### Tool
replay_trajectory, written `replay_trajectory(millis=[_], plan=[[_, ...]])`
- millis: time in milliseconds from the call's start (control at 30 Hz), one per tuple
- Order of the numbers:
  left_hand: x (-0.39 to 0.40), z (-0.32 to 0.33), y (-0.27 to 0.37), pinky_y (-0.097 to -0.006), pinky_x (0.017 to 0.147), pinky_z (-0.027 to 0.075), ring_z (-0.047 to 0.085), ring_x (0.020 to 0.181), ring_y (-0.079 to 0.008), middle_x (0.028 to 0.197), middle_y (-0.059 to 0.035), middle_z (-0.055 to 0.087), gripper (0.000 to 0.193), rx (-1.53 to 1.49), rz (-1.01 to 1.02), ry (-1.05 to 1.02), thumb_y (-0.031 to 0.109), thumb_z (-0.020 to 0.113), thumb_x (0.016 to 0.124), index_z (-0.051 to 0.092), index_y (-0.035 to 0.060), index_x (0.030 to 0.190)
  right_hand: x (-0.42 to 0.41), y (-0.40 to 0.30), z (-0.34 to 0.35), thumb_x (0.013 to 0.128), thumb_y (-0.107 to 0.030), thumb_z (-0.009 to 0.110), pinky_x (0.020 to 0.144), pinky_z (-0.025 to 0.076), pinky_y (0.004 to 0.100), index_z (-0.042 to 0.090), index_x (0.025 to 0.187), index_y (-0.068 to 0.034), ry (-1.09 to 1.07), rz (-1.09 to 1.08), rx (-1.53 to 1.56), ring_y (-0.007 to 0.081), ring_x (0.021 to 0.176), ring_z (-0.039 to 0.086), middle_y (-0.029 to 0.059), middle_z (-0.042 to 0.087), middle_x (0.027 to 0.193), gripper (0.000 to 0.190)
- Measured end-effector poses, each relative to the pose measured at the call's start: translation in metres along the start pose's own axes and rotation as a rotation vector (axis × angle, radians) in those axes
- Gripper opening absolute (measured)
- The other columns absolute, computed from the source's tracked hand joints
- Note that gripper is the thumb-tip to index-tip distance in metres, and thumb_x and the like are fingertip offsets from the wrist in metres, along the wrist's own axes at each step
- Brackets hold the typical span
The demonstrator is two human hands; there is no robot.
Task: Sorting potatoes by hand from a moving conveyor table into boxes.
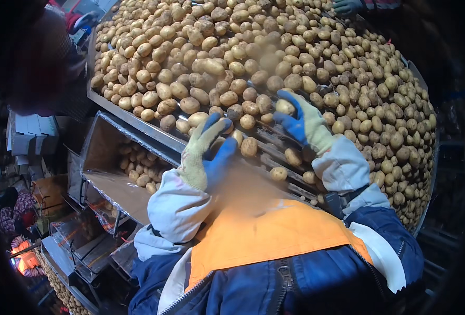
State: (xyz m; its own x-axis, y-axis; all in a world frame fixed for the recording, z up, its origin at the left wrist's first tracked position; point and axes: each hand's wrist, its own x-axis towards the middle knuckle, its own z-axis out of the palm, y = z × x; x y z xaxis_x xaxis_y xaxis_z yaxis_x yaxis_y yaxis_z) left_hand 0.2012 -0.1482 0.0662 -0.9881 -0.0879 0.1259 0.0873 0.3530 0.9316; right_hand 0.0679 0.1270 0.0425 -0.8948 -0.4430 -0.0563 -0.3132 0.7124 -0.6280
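My right hand (pixel 305 122), in a pale knitted glove with blue-coated palm and fingers, has thumb and forefinger around a potato (pixel 285 107). My left hand (pixel 205 155), gloved alike, reaches over the near part of the sorting table with fingers curved and thumb apart. A potato (pixel 227 125) shows at its fingertips; whether the hand grips one is hidden by the fingers and a blur. Between the hands, loose potatoes (pixel 249 147) rest on dark slats (pixel 272 136) of the table. Beyond them, unwashed potatoes cover the surface thickly.
A metal rim (pixel 138 122) edges the table. Below it at left stands a lined chute or bin (pixel 114 193) with potatoes inside. Another person's gloved hand (pixel 347 6) is at the far edge; another hand (pixel 86 20) shows upper left. Stacked boxes (pixel 31 132) stand left.
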Motion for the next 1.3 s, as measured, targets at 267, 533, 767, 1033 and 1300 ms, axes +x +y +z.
replay_trajectory(millis=[267, 533, 767, 1033, 1300], plan=[[0.024, 0.020, 0.015, -0.0338, 0.062, 0.054, 0.069, 0.091, -0.0258, 0.116, -0.0108, 0.066, 0.042, -1.528, -0.885, -0.144, 0.047, 0.067, 0.100, 0.060, 0.0147, 0.126, 0.004, -0.073, -0.007, 0.100, -0.033, 0.071, 0.104, 0.051, 0.0363, 0.051, 0.148, -0.001, -0.065, -0.130, 0.329, 0.0245, 0.123, 0.063, 0.0193, 0.063, 0.140, 0.061], [-0.017, -0.104, -0.049, -0.0347, 0.060, 0.056, 0.070, 0.080, -0.0262, 0.104, -0.0061, 0.068, 0.038, -0.882, -0.483, 0.720, 0.045, 0.068, 0.099, 0.064, 0.0112, 0.117, 0.023, -0.015, -0.030, 0.098, -0.011, 0.071, 0.103, 0.053, 0.0342, 0.059, 0.140, -0.001, 0.161, 0.016, 0.128, 0.0242, 0.118, 0.066, 0.0170, 0.066, 0.134, 0.045], [-0.077, -0.154, -0.146, -0.0397, 0.088, 0.055, 0.068, 0.097, -0.0266, 0.120, -0.0121, 0.070, 0.056, -0.486, -0.807, 0.950, 0.048, 0.066, 0.100, 0.064, 0.0009, 0.130, 0.007, -0.086, -0.006, 0.083, -0.024, 0.080, 0.107, 0.045, 0.0532, 0.068, 0.129, -0.006, -0.166, -0.646, -0.060, 0.0422, 0.123, 0.060, 0.0208, 0.064, 0.132, 0.051], [-0.049, -0.086, -0.073, -0.0418, 0.110, 0.045, 0.059, 0.127, -0.0310, 0.133, -0.0230, 0.064, 0.059, 0.244, -0.346, 0.645, 0.012, 0.077, 0.095, 0.052, 0.0059, 0.148, -0.022, -0.059, -0.021, 0.083, -0.040, 0.077, 0.115, 0.035, 0.0586, 0.057, 0.142, -0.005, -0.198, -0.407, -0.342, 0.0464, 0.134, 0.049, 0.0246, 0.052, 0.147, 0.071], [0.000, 0.012, -0.009, -0.0570, 0.096, 0.047, 0.054, 0.120, -0.0482, 0.122, -0.0182, 0.064, 0.044, 0.377, 0.381, -0.220, 0.020, 0.077, 0.085, 0.066, 0.0062, 0.125, -0.008, -0.071, -0.003, 0.091, -0.026, 0.070, 0.114, 0.034, 0.0591, 0.063, 0.137, -0.009, -0.126, -0.486, -0.345, 0.0414, 0.135, 0.051, 0.0166, 0.058, 0.142, 0.049]])
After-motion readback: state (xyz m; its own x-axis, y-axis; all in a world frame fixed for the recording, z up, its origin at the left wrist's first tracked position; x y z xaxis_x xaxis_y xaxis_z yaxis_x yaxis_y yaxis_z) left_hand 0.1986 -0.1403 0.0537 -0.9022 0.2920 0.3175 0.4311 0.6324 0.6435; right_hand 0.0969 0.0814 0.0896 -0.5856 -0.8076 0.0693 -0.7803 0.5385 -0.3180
